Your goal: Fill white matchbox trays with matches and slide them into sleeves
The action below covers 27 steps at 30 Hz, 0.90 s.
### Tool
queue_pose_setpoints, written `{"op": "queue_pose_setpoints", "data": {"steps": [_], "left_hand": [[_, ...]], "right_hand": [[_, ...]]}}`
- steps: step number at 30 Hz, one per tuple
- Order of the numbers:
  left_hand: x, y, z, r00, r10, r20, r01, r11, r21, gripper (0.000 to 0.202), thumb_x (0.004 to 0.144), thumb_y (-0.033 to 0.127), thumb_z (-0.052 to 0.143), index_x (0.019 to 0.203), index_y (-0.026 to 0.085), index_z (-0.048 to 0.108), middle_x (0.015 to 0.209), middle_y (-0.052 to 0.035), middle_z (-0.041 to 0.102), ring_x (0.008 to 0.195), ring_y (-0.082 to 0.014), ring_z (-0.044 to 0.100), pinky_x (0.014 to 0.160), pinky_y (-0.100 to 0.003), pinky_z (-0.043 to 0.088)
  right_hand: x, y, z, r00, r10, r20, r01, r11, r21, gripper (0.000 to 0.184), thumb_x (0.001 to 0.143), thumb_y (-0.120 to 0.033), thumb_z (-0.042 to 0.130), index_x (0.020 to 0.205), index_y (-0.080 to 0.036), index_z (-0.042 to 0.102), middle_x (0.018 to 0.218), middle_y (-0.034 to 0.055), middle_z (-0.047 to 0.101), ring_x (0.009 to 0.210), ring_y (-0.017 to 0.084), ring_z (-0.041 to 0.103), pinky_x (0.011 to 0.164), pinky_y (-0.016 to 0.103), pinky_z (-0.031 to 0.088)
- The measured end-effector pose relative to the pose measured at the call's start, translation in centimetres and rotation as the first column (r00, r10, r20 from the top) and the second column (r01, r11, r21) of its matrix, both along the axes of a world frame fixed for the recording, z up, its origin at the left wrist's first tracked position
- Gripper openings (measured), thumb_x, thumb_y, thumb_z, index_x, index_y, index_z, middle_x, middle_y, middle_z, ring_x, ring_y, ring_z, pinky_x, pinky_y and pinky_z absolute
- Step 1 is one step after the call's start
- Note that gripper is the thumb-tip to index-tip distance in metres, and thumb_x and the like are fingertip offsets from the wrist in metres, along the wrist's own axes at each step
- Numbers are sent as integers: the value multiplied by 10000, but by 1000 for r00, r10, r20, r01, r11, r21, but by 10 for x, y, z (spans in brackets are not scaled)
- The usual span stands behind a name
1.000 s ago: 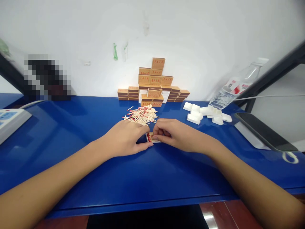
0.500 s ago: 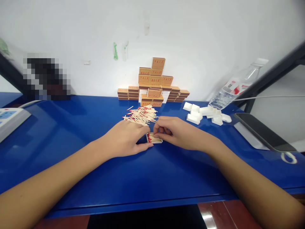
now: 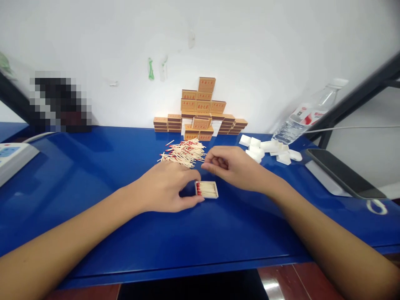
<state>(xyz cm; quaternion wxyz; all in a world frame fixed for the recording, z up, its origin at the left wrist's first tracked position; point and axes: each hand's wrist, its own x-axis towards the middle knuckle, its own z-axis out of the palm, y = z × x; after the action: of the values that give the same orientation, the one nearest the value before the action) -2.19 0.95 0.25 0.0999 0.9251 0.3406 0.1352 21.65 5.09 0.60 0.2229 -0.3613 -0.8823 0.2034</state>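
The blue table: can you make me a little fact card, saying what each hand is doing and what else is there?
Left hand: thumb and fingers at the left end of the small tray
Right hand: fingers curled, beyond the tray; can't tell if it holds anything
In the tray: matches, red heads toward the left hand
Beyond the hands: loose matches heaped on the blue table
Behind the heap: stacked matchboxes
Farther right: white blocks, clear bottle
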Motion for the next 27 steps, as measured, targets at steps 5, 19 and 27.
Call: {"op": "queue_pose_setpoints", "data": {"steps": [5, 19, 27], "left_hand": [[8, -12, 1, 987, -83, 135, 108, 974, -197, 233, 807, 408, 812, 938, 221, 763, 598, 70, 559, 540, -91, 504, 548, -252, 368], [-7, 12, 5, 966, 90, 243, -54, 987, -151, 155, 866, 345, 722, 828, 196, 703, 542, 88, 508, 483, -66, 458, 520, -234, 347], [-7, 9, 6, 994, 82, 66, -71, 987, -144, 359, 808, 436, 769, 1079, 213, 696, 634, 74, 553, 565, -105, 511, 565, -260, 343]], "right_hand": [[0, 8, -8, 997, -56, 45, 54, 997, 46, 171, 983, -311, 644, 865, -187, 659, 758, -4, 589, 681, 136, 500, 654, 284, 353], [-11, 2, -28, 997, -22, 70, 23, 1000, -16, 46, 880, -146, 639, 851, -180, 627, 796, -5, 601, 698, 127, 502, 630, 264, 347], [-6, 2, -13, 998, -42, 49, 44, 998, -33, 197, 989, -281, 628, 817, -185, 635, 706, -23, 589, 620, 112, 485, 594, 274, 336]]}}
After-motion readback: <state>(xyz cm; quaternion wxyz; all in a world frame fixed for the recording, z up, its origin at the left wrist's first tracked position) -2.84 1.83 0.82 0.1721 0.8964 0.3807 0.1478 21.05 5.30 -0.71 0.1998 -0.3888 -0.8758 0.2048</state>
